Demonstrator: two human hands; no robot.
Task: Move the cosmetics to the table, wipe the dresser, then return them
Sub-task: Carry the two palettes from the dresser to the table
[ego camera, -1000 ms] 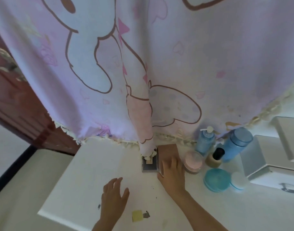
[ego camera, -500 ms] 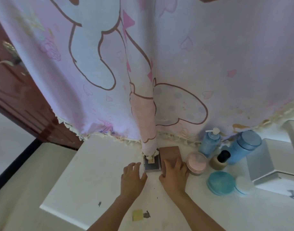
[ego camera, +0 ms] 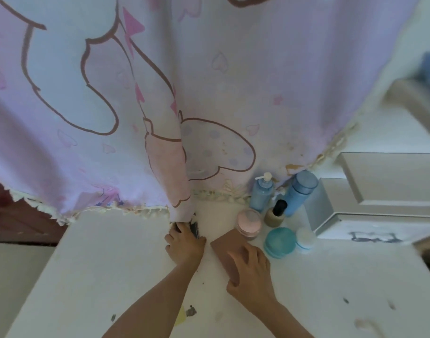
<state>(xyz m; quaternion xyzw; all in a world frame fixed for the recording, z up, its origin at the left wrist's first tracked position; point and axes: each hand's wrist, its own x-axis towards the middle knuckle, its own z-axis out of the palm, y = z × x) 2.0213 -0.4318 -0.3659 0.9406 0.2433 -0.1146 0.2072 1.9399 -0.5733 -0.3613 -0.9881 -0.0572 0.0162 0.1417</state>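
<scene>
1. The left grip (ego camera: 184,245) is curled round a dark compact (ego camera: 194,228) at the hem of the pink curtain (ego camera: 209,93), with its fingers over the far edge.
2. The right grip (ego camera: 251,272) lies on a flat brown case (ego camera: 223,247). Its fingers are bent over the top and the thumb is at the near edge, so it looks clamped on. I cannot tell whether the case is off the worktop (ego camera: 99,264).
3. Just right of the case stand a pink jar (ego camera: 249,222), teal jar (ego camera: 279,241), small white jar (ego camera: 304,237), black-capped bottle (ego camera: 275,214), pump bottle (ego camera: 261,193) and tall blue bottle (ego camera: 299,191).
4. My judgement is that the task is barely begun. Every cosmetic is on the dresser, its speckled top looks unwiped, and the carrying, wiping and returning are all left to do.
</scene>
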